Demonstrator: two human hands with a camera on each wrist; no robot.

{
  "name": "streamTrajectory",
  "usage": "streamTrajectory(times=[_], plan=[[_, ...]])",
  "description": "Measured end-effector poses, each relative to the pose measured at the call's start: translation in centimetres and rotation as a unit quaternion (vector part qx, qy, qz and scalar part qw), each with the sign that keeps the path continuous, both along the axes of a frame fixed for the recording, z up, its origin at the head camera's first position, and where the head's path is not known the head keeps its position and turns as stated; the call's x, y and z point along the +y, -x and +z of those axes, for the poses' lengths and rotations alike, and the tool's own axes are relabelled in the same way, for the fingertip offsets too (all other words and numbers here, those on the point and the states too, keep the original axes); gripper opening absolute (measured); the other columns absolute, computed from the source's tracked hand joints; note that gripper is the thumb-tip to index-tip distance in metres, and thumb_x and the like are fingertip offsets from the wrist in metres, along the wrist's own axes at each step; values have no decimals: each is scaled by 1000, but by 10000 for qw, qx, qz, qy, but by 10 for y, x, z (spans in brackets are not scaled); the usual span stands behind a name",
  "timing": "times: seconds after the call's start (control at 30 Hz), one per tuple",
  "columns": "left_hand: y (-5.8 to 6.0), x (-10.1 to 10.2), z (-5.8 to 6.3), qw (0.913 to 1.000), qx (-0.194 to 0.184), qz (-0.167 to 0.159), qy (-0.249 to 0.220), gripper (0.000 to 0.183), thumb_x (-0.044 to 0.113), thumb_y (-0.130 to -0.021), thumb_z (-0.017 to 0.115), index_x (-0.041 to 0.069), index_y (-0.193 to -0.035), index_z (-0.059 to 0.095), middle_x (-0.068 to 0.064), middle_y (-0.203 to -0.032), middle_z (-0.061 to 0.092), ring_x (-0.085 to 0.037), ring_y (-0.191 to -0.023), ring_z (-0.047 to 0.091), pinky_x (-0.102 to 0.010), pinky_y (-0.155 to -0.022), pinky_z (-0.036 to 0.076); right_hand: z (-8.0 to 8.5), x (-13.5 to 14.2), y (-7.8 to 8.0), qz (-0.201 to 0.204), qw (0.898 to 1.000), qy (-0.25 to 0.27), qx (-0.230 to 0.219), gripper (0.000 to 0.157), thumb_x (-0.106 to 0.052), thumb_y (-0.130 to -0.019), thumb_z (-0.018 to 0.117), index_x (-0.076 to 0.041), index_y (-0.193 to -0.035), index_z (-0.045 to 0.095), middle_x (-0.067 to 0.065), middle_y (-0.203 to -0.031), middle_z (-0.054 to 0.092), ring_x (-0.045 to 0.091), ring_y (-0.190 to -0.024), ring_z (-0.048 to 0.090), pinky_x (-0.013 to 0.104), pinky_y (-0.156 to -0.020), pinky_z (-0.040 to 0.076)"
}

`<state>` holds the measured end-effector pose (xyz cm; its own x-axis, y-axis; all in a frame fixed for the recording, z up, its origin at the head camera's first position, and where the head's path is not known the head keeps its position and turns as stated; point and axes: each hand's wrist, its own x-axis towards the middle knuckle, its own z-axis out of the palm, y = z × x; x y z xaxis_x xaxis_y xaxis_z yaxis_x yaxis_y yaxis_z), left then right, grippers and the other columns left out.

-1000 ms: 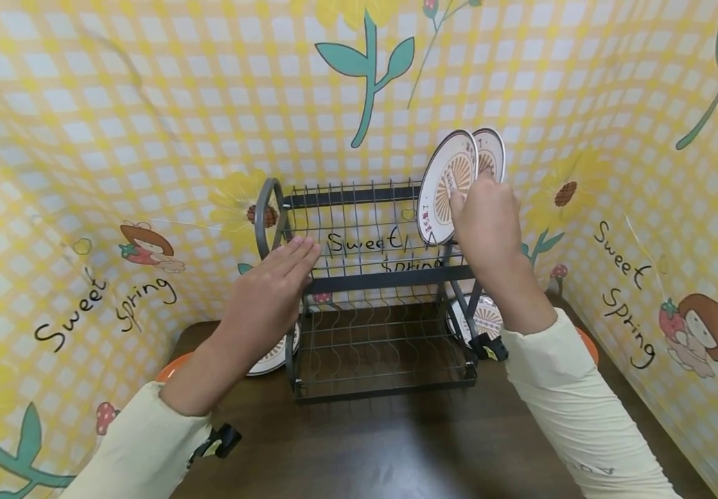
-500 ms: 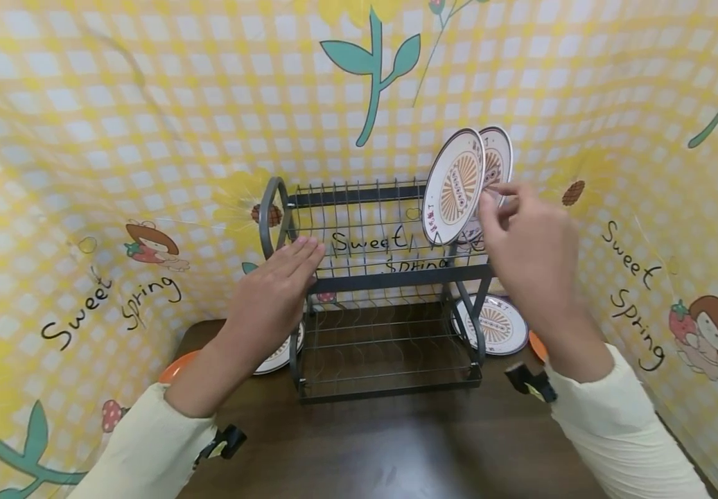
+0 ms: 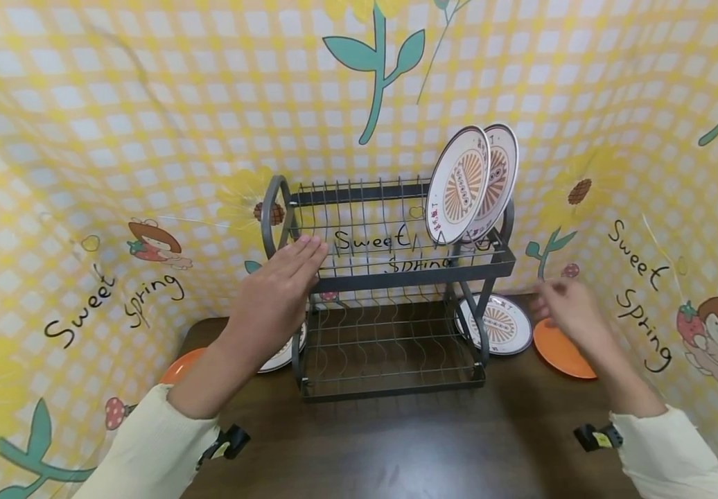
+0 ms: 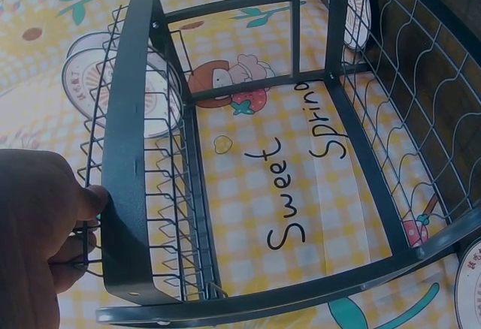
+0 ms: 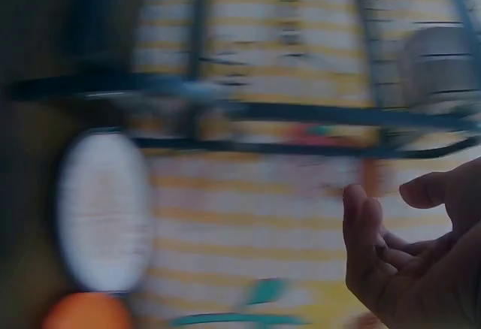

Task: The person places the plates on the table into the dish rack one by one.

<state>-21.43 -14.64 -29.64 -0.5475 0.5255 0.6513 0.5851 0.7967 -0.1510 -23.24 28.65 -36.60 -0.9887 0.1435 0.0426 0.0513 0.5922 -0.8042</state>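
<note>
A dark metal two-tier dish rack (image 3: 396,278) stands on the table. My left hand (image 3: 278,281) lies over the front left of its upper tier; in the left wrist view the left hand (image 4: 45,231) grips the front rail and wires with thumb and fingers. Two patterned white plates stand on edge at the upper tier's right end: a front plate (image 3: 459,187) and a back plate (image 3: 501,181) partly behind it. My right hand (image 3: 567,308) is off the rack on the right, fingers loosely bent, holding nothing. It is above an orange plate (image 3: 563,350); the right wrist view is blurred.
Another patterned plate (image 3: 499,326) lies on the brown table (image 3: 390,443) at the rack's right side. A white plate (image 3: 284,353) and an orange plate (image 3: 181,366) lie on the left, partly hidden by my left arm. Checked yellow cloth (image 3: 209,104) hangs around the table.
My right hand has let go of the plates at the upper tier's right end and moved down and right. The plates stay upright. My left hand stays on the rack.
</note>
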Motion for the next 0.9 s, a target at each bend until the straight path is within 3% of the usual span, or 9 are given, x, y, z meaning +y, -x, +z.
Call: streamTrajectory(times=[0.07, 0.13, 0.23, 0.33, 0.47, 0.63, 0.77, 0.9], plan=[[-1, 0, 1, 10000, 10, 10, -10, 47, 3, -91, 62, 3, -137, 53, -14, -138, 54, -29, -129, 52, -42, -108, 44, -30, 5, 2, 228, 9975, 388, -553, 57, -40, -101, 41, 14, -117, 52, 12, -84, 66, 12, -68, 65, 27, -61, 59], [-2, -1, 1, 10000, 31, 25, -15, 46, 4, -92, 61, 4, -137, 53, -14, -138, 55, -28, -129, 52, -42, -108, 44, -58, 7, 2, 286, 9881, 986, -1144, 55, -34, -102, 42, 17, -121, 48, 9, -85, 68, 11, -70, 67, 29, -67, 61], [-2, -1, 1, 10000, 69, 47, -19, 45, 5, -92, 60, 4, -137, 53, -13, -137, 55, -28, -129, 52, -42, -107, 44, -92, 8, 2, 252, 9641, 1933, -1802, 55, -26, -102, 42, 20, -132, 37, 6, -87, 69, 10, -74, 68, 30, -75, 61], [-1, -1, 1, 10000, 80, 18, -48, 44, 5, -92, 60, 4, -136, 55, -13, -136, 56, -28, -128, 53, -41, -106, 45, -114, 10, 3, -37, 9418, 2563, -2173, 58, -24, -101, 44, 17, -140, 30, 4, -89, 67, 10, -75, 68, 31, -79, 60], [0, 1, 1, 10000, 33, -14, -76, 44, 6, -92, 61, 5, -136, 55, -13, -136, 56, -28, -128, 53, -41, -105, 46, -128, 11, 6, -534, 9229, 3027, -2319, 63, -23, -99, 49, 17, -142, 24, 10, -94, 58, 12, -73, 68, 32, -80, 60], [1, 1, -1, 10000, 18, -14, -96, 45, 6, -92, 62, 5, -137, 54, -11, -137, 56, -27, -128, 54, -41, -105, 46, -136, 10, 9, -889, 8959, 3625, -2408, 74, -17, -98, 49, 13, -148, 3, 26, -117, 40, 18, -82, 65, 34, -89, 57], [1, 0, -2, 10000, 34, -35, -79, 45, 6, -92, 61, 5, -136, 54, -11, -138, 55, -27, -128, 53, -41, -107, 45, -144, 9, 14, -1084, 8824, 3901, -2395, 81, -15, -98, 48, 6, -150, -10, 38, -141, 26, 29, -105, 61, 36, -98, 52], [1, -1, -1, 9999, 87, -67, -76, 45, 6, -92, 62, 4, -136, 55, -12, -138, 55, -29, -128, 53, -41, -106, 46, -151, 6, 18, -1143, 8720, 4179, -2276, 83, -16, -99, 48, 3, -151, -13, 36, -152, 15, 38, -133, 42, 39, -105, 45]])
